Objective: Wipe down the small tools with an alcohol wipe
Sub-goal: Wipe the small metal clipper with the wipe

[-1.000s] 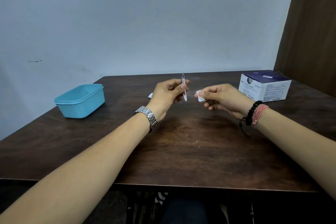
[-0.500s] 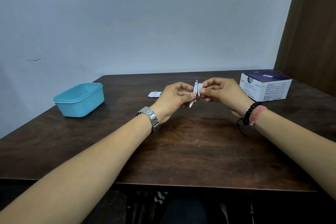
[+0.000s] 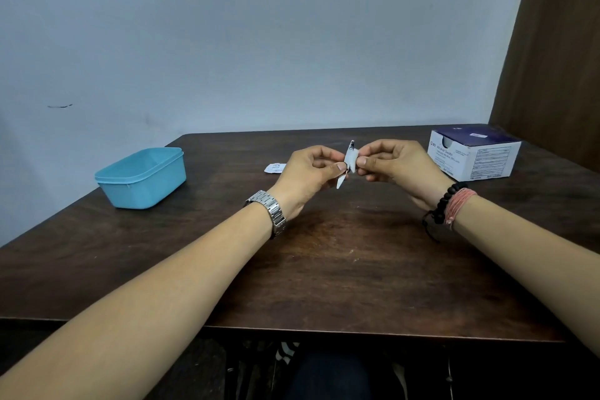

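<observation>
Above the middle of the dark wooden table point(image 3: 324, 269), my left hand point(image 3: 308, 172) pinches a small slim metal tool point(image 3: 342, 181) that stands nearly upright, its lower tip pointing down. My right hand point(image 3: 393, 166) pinches a small white alcohol wipe point(image 3: 351, 157) folded against the upper part of the tool. The two hands meet at the tool, fingertips almost touching. Most of the tool's shaft is hidden by the wipe and fingers.
A light blue plastic tub point(image 3: 143, 177) sits at the table's left. A white and purple box of alcohol swabs point(image 3: 472, 153) stands at the far right. A torn wipe wrapper point(image 3: 274, 167) lies behind my left hand.
My right hand has brought the wipe from apart onto the tool and now holds it wrapped against the shaft. The tool tilted slightly rightward in my left hand.
</observation>
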A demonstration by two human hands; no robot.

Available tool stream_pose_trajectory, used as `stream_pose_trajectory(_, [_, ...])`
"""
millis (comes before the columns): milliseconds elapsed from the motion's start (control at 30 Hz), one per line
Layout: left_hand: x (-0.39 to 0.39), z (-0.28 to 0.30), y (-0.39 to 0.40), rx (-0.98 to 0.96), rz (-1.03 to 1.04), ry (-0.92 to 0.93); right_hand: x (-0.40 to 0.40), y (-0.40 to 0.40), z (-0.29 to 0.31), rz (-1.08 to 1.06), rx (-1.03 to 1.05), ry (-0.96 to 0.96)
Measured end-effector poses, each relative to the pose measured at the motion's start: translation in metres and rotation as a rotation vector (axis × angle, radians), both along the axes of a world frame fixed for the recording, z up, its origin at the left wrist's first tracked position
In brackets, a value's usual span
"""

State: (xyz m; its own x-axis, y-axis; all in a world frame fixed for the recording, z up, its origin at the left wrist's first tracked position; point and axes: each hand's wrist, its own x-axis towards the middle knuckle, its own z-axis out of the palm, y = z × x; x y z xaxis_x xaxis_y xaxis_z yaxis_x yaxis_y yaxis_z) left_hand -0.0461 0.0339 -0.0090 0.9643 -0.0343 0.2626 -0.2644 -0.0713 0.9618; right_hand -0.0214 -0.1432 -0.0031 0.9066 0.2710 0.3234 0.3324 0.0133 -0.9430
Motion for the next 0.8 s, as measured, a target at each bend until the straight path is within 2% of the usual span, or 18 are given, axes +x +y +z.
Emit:
stream_pose_trajectory(467, [-0.0019,0.0002,-0.0014,0.135,0.042,-0.066,-0.0043,0.0071,-0.003,-0.041,-0.082,-0.025])
stream_pose_trajectory(633, [-0.0021,0.0021,-0.0035,0.16,0.046,-0.133,-0.0005,0.0047,-0.0015,-0.064,-0.033,0.053])
stream_pose_trajectory(800, [-0.0072,0.0037,-0.0066,0.467,0.067,-0.305,-0.0009,0.0044,-0.003,0.035,0.068,0.2])
